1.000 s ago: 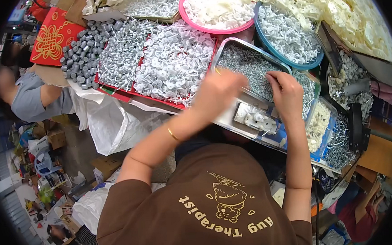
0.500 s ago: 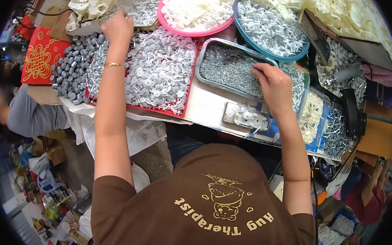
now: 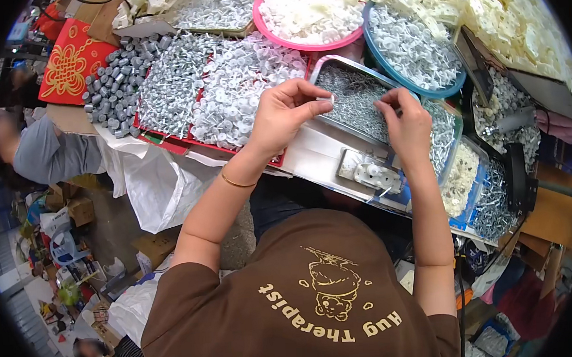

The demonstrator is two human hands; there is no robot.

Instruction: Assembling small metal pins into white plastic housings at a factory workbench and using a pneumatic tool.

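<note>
My left hand (image 3: 285, 115) is closed in a pinch on a small white plastic piece (image 3: 330, 99) at the left side of a metal tray (image 3: 347, 127). That tray holds a heap of tiny silver screws (image 3: 358, 102). Over the tray's right part, my right hand (image 3: 407, 122) has thumb and fingertips drawn together; whatever is between them is too small to make out. A gap separates the two hands. Below the tray, between my forearms, a small metal block with a white top (image 3: 372, 173) rests on the table.
Left are grey cylinders (image 3: 120, 84), screws (image 3: 172, 84) and white plastic caps (image 3: 250, 82) in red trays. A pink basin (image 3: 311, 47) and a teal basin (image 3: 435, 93) stand behind. Cream plastic parts (image 3: 499, 28) pile up far right. A person in grey (image 3: 55, 153) sits at left.
My left hand has come back from the far left trays toward my right hand and now shows a small white piece at its fingertips. My right hand stays over the screw tray.
</note>
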